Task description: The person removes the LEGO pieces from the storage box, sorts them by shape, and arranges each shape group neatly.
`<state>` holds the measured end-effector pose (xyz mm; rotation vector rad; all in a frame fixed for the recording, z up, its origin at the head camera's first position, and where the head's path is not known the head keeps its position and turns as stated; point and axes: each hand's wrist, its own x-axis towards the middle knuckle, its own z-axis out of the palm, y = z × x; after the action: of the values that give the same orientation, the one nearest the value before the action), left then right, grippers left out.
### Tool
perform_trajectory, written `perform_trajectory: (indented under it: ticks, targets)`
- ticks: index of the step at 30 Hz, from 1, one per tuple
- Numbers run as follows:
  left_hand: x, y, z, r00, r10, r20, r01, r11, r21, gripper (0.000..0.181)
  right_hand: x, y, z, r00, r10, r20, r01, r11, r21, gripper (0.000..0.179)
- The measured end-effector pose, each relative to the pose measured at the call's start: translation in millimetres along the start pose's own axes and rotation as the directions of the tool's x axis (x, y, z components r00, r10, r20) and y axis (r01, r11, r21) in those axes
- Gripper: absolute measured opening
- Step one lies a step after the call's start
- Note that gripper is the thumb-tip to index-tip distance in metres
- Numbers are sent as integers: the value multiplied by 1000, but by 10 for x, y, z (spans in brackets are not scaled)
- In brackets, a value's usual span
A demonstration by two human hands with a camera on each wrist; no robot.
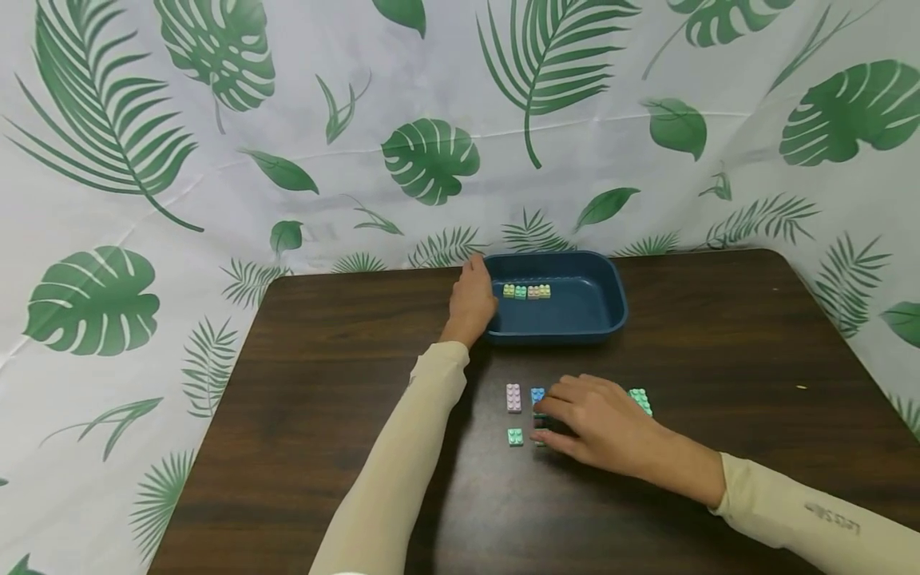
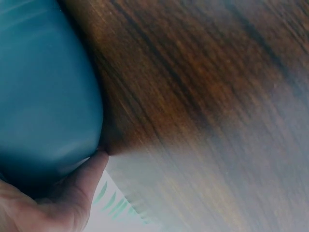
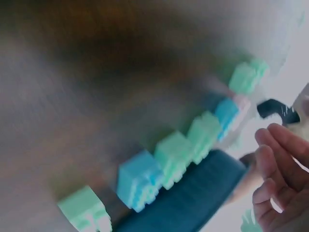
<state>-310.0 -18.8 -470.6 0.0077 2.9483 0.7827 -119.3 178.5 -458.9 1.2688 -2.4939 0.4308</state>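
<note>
With its fingers at the rim, my left hand [image 1: 473,299] holds the left side of a dark blue plastic bin [image 1: 568,336]. In the left wrist view a fingertip presses against the bin's outer wall [image 2: 53,106]. Inside the bin lies a short row of small toy bricks [image 1: 534,292], yellow, green and pinkish. My right hand [image 1: 600,419] hovers low over loose bricks, its fingers loosely bent and holding nothing in the right wrist view. By its fingertips are a blue brick [image 1: 537,394] and a partly covered green one. A pink brick [image 1: 513,398] and a small green brick [image 1: 515,437] lie left of them.
Beyond the right hand lies another green brick [image 1: 640,401], partly hidden by it. The dark wood table [image 1: 345,343] meets a white leaf-patterned cloth [image 1: 338,200] at its back and sides. A tiny yellowish speck [image 1: 801,387] is on the table at right.
</note>
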Motion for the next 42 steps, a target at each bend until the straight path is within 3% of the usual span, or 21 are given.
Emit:
perform_trajectory:
  ticks: [5,10,13,19,25,29,42]
  targets:
    - [-13,-17,-6,1000,18,-2,-18,1000,4,73,181,178,-115,992,17,-123,-21,999,-37,29]
    - [-32,-8,-13,999,35,-10,-35,999,26,72,410,589,-147,974,66,-216,-81,995,-65,33]
    - [-51,-12,-19,1000,22,-10,-21,999,31,72,543,849,-107,968,101,-230,-125,988,-90,36]
    - [-52,-39,-6,1000,-7,-3,7,1000,28,70,743,1155,-3,960,253,-116,-269,953,-142,42]
    - [-34,-28,4,1000,-9,-14,9,1000,17,71,855,1288,113,913,405,37,-393,902,-176,39]
    - [-34,-13,16,1000,-1,-10,1,1000,19,73,868,1364,191,901,431,58,-412,888,-204,34]
    - [-28,-21,11,1000,11,-23,-11,999,31,74,871,1413,274,900,423,106,-391,891,-232,26]
